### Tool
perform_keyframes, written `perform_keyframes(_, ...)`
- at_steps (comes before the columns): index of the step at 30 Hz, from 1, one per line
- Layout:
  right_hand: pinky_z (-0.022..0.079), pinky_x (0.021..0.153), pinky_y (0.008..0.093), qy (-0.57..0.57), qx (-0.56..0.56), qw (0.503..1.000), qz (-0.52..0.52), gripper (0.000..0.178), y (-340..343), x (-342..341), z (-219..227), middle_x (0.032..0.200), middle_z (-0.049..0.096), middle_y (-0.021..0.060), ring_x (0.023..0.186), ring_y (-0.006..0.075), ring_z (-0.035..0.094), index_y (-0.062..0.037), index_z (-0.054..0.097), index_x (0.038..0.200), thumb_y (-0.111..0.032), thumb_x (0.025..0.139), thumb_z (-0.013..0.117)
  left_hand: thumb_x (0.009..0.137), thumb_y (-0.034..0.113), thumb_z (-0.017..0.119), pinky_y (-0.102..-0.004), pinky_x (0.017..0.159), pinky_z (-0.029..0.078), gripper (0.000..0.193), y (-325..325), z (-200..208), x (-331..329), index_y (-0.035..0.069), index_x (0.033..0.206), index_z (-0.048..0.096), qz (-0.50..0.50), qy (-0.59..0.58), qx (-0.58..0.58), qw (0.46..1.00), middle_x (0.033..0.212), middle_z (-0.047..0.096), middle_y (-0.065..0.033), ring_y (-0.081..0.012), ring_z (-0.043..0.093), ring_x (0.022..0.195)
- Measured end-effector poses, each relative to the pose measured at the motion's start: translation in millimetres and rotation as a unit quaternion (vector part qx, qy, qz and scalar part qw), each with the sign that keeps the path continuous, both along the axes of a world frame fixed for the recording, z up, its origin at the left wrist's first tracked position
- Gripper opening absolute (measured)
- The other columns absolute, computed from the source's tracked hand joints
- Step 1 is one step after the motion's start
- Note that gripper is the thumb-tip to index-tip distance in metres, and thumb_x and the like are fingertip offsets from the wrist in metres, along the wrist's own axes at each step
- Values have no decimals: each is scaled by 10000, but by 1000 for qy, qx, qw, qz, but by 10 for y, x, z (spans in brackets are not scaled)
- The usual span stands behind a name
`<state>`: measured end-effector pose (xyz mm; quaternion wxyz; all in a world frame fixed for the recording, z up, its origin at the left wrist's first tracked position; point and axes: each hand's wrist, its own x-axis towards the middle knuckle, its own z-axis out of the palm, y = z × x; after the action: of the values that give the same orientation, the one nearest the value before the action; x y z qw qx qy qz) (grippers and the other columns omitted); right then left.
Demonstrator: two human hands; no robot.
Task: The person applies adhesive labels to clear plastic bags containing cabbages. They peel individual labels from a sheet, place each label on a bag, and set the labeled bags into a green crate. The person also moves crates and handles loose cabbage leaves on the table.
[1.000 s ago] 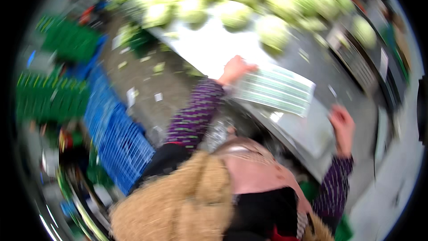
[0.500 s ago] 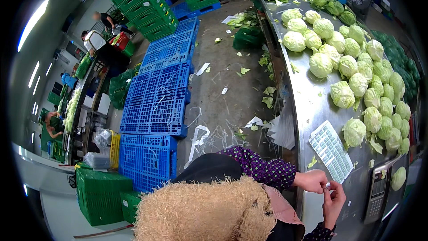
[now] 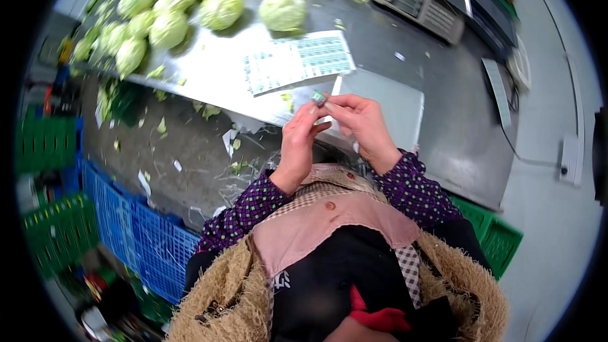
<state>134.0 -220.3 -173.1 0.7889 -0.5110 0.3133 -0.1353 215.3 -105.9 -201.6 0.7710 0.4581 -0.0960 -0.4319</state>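
Note:
My left hand (image 3: 299, 149) and my right hand (image 3: 366, 125) meet in front of me at the metal table's near edge. Thumbs and fingertips of both pinch a small green-printed sticker (image 3: 318, 97). A small white scrap (image 3: 355, 147) shows beneath my right hand; whether I hold it is unclear. Just beyond my hands lies a sheet of green-printed stickers (image 3: 323, 54) on the table. Under and beside my right hand is a pale flat board (image 3: 396, 104). Trimmed cabbages (image 3: 282, 10) sit past the sticker sheet.
A weighing scale (image 3: 415, 3) with keys stands at the far right of the metal table (image 3: 456, 120). Another printed strip (image 3: 496, 92) lies near the right edge. Green crates (image 3: 500, 240) are below the table; blue pallets (image 3: 136, 228) and leaf scraps lie on the floor at left.
My view has swung right and down, so the table now spans the front. Both hands stay together at the fingertips, and a green-printed sticker now shows between them.

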Motion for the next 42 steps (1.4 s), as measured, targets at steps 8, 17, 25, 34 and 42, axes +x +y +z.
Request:
perform_keyframes(8, 352, 458, 185, 21, 26, 990, -139, 145, -96, -332, -309, 734, 669, 38, 523, 26, 454, 16, 675, 883, -119, 838, 699, 937, 149, 563, -322, 921, 450, 403, -184, -277, -311, -30, 1294, 512, -53, -453, 92, 885, 1196, 600, -170, -239, 585, 1066)
perform_keyframes(17, 427, 532, 224, 164, -151, 966, -132, 112, -1185, -1088, -756, 717, 666, 48, 585, 72, 547, 7, 670, 809, -102, 802, 694, 885, 236, 615, -399, 919, 456, 429, -526, -662, -97, -1, 1237, 551, -117, -652, 102, 742, 1174, 605, -167, -333, 564, 1097)
perform_keyframes(25, 499, 634, 356, 407, -405, 816, -60, 311, -1485, -828, -1277, 756, 677, 135, 682, 245, 649, 8, 669, 797, -290, 740, 739, 871, 284, 621, -415, 978, 419, 399, -533, -1140, -22, -7, 1144, 599, -177, -751, 145, 619, 1246, 576, -152, -326, 521, 1176)
perform_keyframes(34, 492, 686, 369, 310, -561, 758, 123, 262, -1192, -1059, -1115, 870, 608, 127, 804, 272, 630, -135, 671, 794, -389, 758, 726, 856, 252, 633, -416, 975, 425, 374, -497, -1131, -39, -8, 1124, 614, -153, -759, 138, 617, 1257, 577, -144, -323, 527, 1176)
perform_keyframes(42, 473, 729, 377, 243, -452, 829, 220, 201, -1469, -1052, -1119, 844, 636, 113, 837, 258, 615, -91, 701, 877, -281, 830, 655, 841, 295, 653, -445, 991, 420, 463, -716, -729, 256, 23, 1208, 573, -56, -772, 125, 621, 1300, 543, -166, -351, 513, 1196)
